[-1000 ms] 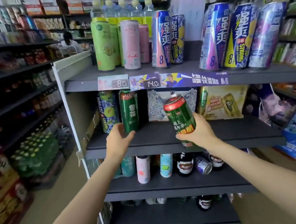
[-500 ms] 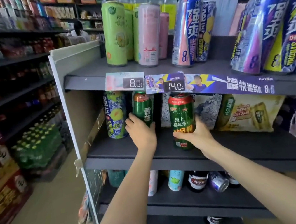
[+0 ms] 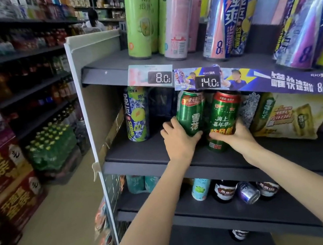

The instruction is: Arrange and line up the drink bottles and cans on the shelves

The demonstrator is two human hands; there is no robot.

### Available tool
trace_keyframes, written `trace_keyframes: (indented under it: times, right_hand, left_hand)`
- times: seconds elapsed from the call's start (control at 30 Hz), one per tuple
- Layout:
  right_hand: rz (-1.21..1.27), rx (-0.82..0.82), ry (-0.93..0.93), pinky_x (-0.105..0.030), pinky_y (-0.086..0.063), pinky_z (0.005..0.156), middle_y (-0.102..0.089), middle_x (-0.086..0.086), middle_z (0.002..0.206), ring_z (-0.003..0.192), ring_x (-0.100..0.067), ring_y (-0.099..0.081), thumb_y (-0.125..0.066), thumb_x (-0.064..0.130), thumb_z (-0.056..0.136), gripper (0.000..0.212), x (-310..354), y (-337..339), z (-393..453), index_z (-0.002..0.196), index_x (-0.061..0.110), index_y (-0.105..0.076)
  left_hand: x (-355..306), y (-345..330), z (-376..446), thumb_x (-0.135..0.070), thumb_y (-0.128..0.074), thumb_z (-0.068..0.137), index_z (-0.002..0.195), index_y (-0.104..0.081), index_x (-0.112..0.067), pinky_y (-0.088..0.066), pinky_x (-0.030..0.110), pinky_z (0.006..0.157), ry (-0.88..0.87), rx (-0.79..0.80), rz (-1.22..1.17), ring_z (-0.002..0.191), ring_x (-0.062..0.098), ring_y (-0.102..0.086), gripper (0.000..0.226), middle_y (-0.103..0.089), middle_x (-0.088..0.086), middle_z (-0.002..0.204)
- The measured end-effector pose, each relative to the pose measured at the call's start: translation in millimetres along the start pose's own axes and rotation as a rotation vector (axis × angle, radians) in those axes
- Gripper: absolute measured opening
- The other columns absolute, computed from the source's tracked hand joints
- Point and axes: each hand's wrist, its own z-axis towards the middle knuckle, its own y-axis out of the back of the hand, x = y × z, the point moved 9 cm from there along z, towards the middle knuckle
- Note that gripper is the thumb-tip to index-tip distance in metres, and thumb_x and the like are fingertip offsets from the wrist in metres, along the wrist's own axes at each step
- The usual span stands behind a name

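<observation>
Two green beer cans stand side by side on the second grey shelf [image 3: 140,157]. My left hand [image 3: 177,139] grips the base of the left green can [image 3: 191,113], which tilts slightly. My right hand [image 3: 234,137] holds the red-topped green can [image 3: 224,116] near its bottom, touching the left one. A blue and green tall can [image 3: 136,113] stands upright further left on the same shelf, apart from my hands.
Tall green, pink and blue cans [image 3: 174,20] crowd the top shelf. A yellow snack pack [image 3: 291,118] lies right of my hands. Bottles and cans, one lying down [image 3: 249,192], sit on the shelf below. Red cartons [image 3: 1,169] line the aisle on the left.
My left hand has closed on the left green can and drawn it rightward and forward. My right hand set the red-topped can lower beside it. The view moved closer to the shelf.
</observation>
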Motion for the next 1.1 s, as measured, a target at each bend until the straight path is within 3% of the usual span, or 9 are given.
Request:
trace_keyframes:
  times: [0.1, 0.2, 0.43, 0.73, 0.87, 1.1]
  right_hand:
    - [-0.041, -0.03, -0.016, -0.026, -0.035, 0.089, -0.053, -0.003, 0.13, 0.117, -0.02, -0.049, -0.08, 0.025, 0.071, 0.072, 4, -2, -1, 0.131, 0.017, -0.04]
    - [-0.027, -0.034, -0.035, -0.028, -0.036, 0.092, -0.051, -0.003, 0.131, 0.121, -0.022, -0.047, -0.081, 0.025, 0.069, 0.075, 3, -7, 1, 0.131, 0.016, -0.039]
    - [0.0, 0.005, -0.018, -0.03, -0.042, 0.092, -0.059, -0.001, 0.12, 0.109, -0.018, -0.054, -0.084, 0.018, 0.064, 0.07, 4, -6, -1, 0.123, 0.018, -0.047]
    - [0.018, -0.01, -0.042, -0.033, -0.044, 0.093, -0.061, 0.001, 0.118, 0.108, -0.016, -0.056, -0.086, 0.016, 0.06, 0.076, -7, 26, -40, 0.126, 0.017, -0.047]
    - [0.006, -0.064, -0.049, -0.039, -0.045, 0.097, -0.06, 0.0, 0.121, 0.112, -0.017, -0.056, -0.088, 0.018, 0.056, 0.082, -13, 51, -70, 0.126, 0.018, -0.047]
    - [-0.069, -0.017, 0.035, -0.043, -0.046, 0.098, -0.063, -0.001, 0.117, 0.108, -0.017, -0.059, -0.089, 0.015, 0.054, 0.078, -14, 86, -135, 0.122, 0.016, -0.05]
  left_hand:
    - [7, 14, 4, -0.043, -0.072, 0.074, 0.128, -0.035, -0.005, -0.038, 0.042, 0.091, 0.027, -0.021, 0.028, 0.118, 0.037, -0.037, 0.076, -0.038, 0.016, 0.128]
    - [23, 22, 17, -0.04, -0.072, 0.075, 0.132, -0.03, -0.004, -0.036, 0.047, 0.095, 0.105, 0.025, 0.007, 0.12, 0.042, -0.039, 0.08, -0.037, 0.018, 0.133]
    - [44, 30, 3, -0.025, -0.067, 0.083, 0.132, -0.031, -0.001, -0.037, 0.043, 0.093, 0.062, 0.118, 0.097, 0.118, 0.038, -0.045, 0.067, -0.04, 0.02, 0.132]
    - [51, 59, -47, -0.007, -0.052, 0.085, 0.116, -0.047, -0.001, -0.04, 0.036, 0.078, -0.164, -0.025, 0.035, 0.097, 0.033, -0.055, 0.033, -0.051, 0.016, 0.115]
    - [44, 71, -74, -0.003, -0.048, 0.085, 0.116, -0.049, 0.001, -0.041, 0.038, 0.078, -0.253, -0.069, 0.044, 0.096, 0.034, -0.055, 0.031, -0.052, 0.018, 0.114]
    - [-4, 82, -107, 0.0, -0.049, 0.085, 0.117, -0.048, 0.001, -0.041, 0.035, 0.077, -0.49, -0.055, 0.08, 0.091, 0.032, -0.056, 0.032, -0.054, 0.017, 0.112]
